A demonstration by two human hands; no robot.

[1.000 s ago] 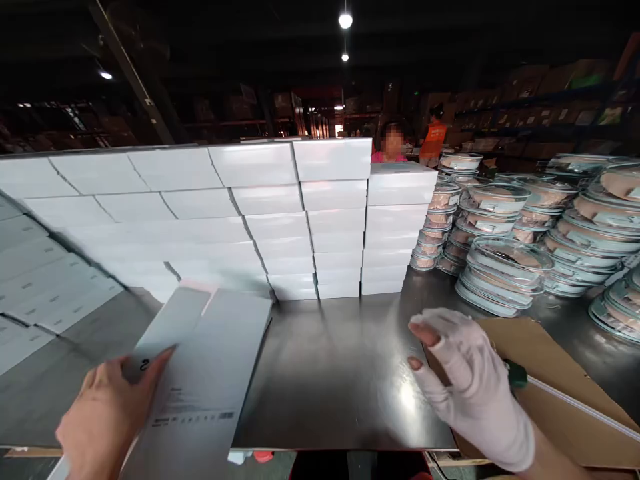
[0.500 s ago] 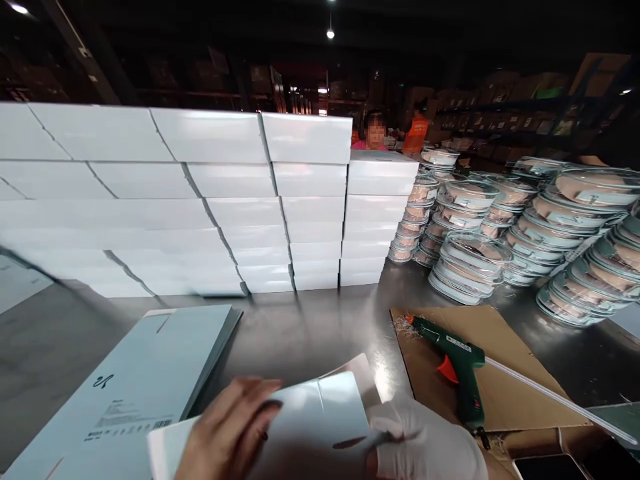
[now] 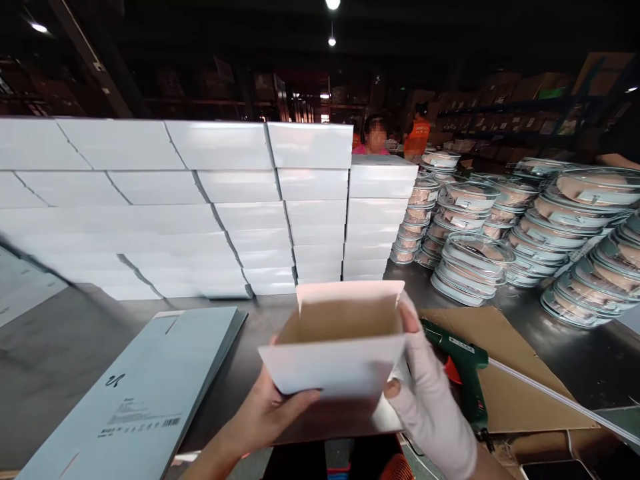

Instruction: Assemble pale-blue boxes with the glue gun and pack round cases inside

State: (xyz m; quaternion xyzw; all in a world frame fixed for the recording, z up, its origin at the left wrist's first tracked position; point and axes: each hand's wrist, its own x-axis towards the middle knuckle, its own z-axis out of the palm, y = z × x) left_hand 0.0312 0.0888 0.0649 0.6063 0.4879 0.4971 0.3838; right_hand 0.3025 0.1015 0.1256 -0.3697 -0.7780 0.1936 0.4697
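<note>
Both my hands hold a white carton box (image 3: 336, 360) popped open into a sleeve, its brown inside facing me. My bare left hand (image 3: 267, 415) grips its lower left side from beneath. My right hand (image 3: 423, 393), in a white glove, clasps its right edge. The box hovers over the front edge of the dark metal table (image 3: 60, 347). A stack of flat pale-blue cartons (image 3: 145, 387) lies to the left of it.
A wall of stacked white boxes (image 3: 200, 207) fills the back. Stacks of round clear-lidded containers (image 3: 505, 233) stand at the right. A green glue gun (image 3: 463, 373) rests on brown cardboard (image 3: 520, 380). Two people stand behind the boxes.
One flat carton came off the stack on the left, was brought to the centre in both hands and has been popped open into a box shape. The view has shifted right.
</note>
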